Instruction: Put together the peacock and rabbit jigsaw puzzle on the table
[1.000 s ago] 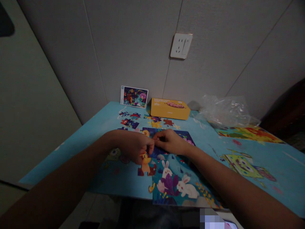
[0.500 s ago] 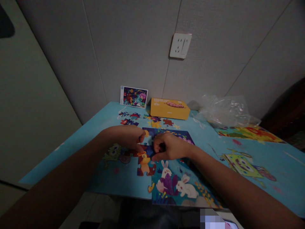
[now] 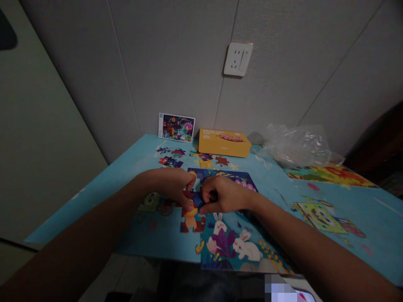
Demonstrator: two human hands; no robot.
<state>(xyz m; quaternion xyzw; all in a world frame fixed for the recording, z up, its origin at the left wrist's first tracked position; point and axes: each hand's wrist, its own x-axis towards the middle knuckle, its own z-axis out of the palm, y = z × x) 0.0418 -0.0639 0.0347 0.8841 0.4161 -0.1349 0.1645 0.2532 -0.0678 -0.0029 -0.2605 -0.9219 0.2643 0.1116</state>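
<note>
A partly joined jigsaw puzzle (image 3: 231, 235) with white rabbits and purple leaves lies at the table's front edge. Along its left side is a jigsaw piece (image 3: 191, 222) showing an orange animal. My left hand (image 3: 176, 184) is closed, its thumb pressed on the top of that piece; its curled fingers hide what is under them. Opposite it, my right hand (image 3: 226, 195) has its fingers curled in and its thumb on the puzzle close to the seam. The palm side of the right hand is mostly hidden.
Several loose jigsaw pieces (image 3: 171, 162) lie behind the puzzle. A picture card (image 3: 176, 127) leans on the wall beside a yellow box (image 3: 224, 143). On the right, a clear plastic bag (image 3: 296, 144) partly covers a colourful picture sheet (image 3: 333, 176). The tablecloth (image 3: 151, 243) is blue.
My left thumb has moved down and slightly right onto the top of the animal piece. The right hand stays almost in place over the puzzle.
</note>
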